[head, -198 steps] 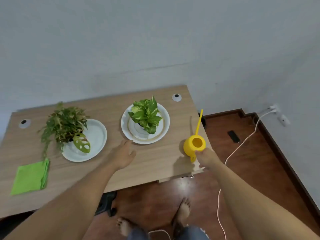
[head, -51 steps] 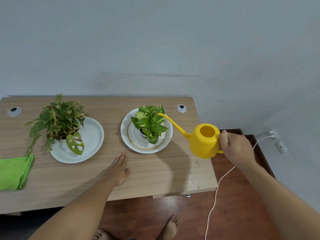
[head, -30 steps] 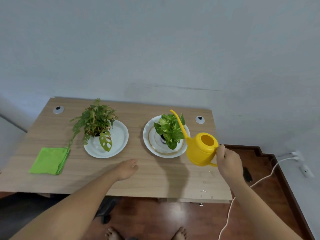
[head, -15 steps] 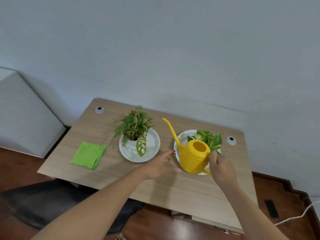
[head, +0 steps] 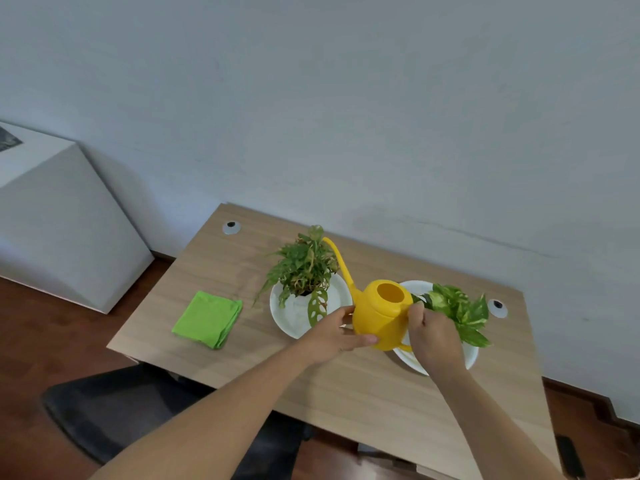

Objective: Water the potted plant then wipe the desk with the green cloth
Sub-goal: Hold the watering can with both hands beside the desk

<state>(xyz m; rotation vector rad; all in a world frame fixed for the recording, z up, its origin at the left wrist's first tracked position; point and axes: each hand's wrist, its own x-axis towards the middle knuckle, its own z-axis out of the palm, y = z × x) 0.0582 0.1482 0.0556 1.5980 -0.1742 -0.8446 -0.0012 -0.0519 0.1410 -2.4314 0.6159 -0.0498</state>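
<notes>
Both hands held the round yellow plastic watering can [head: 380,315] above the wooden desk [head: 363,386].

The right hand [head: 434,337] was closed around the can's handle, and the left hand [head: 334,332] cupped the can's side with its fingers curled under it. The can's long thin spout pointed up and away, toward the wall, and its tip was over the bushy potted plant [head: 304,268] on a white plate [head: 294,315]. Right of the can sat a second leafy plant [head: 457,311]. Well left of the can, the folded green cloth [head: 207,319] lay flat on the desk.
</notes>
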